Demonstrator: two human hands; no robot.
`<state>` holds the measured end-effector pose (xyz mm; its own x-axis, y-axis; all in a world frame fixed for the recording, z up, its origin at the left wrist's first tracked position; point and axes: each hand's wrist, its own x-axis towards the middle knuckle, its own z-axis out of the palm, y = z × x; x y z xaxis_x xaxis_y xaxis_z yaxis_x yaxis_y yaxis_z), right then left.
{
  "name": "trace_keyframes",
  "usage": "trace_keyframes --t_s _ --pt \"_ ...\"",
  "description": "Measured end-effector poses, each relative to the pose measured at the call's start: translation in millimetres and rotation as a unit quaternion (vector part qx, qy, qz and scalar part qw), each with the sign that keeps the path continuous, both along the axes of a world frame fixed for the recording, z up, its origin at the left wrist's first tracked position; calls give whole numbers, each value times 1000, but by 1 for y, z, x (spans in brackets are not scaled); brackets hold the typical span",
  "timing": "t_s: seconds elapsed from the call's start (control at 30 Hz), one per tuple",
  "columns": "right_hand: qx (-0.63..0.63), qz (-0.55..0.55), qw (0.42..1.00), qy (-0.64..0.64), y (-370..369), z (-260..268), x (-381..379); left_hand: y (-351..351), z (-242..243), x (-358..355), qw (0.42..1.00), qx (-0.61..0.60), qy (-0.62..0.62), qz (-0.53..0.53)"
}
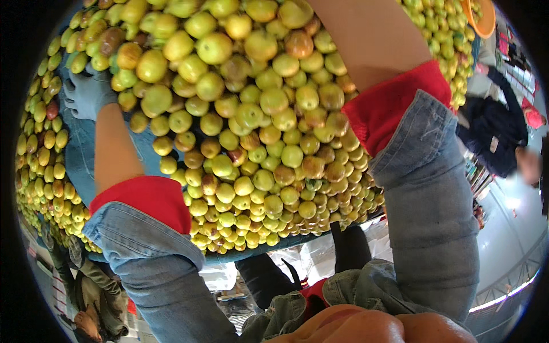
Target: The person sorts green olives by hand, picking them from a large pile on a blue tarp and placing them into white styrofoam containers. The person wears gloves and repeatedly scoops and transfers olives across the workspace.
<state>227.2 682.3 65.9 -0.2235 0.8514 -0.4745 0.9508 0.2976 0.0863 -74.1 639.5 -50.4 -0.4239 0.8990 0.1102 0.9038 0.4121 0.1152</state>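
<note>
A large heap of yellow-green jujube fruits [274, 100], some with brown or red patches, covers most of a blue-covered table before me. My left hand [89, 92], in a grey glove, lies at the left edge of the heap, over a bare strip of the blue cover [79, 141]. Its fingers are spread and touch or nearly touch a few fruits; none shows in its grip. My right forearm reaches across the heap past the top edge of the picture, so my right hand is out of view.
More fruits [43, 150] lie beyond the strip at the left. An orange basin [484, 19] with fruits stands at the upper right. A person in dark clothing [493, 128] is at the right, another person [96, 296] at the lower left.
</note>
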Motion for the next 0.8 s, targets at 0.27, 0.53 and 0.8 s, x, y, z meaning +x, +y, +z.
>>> trace_keyframes --t_s 0.27,0.53,0.8 --pt "38 -7 999 34 -94 -10 5 -34 -39 -42 788 130 -515 -311" --pt "-62 -25 996 60 -191 42 15 -181 24 49 702 -55 -683 -193" --pt "6 75 996 -55 -284 48 46 -261 67 116 657 -109 -716 -210"
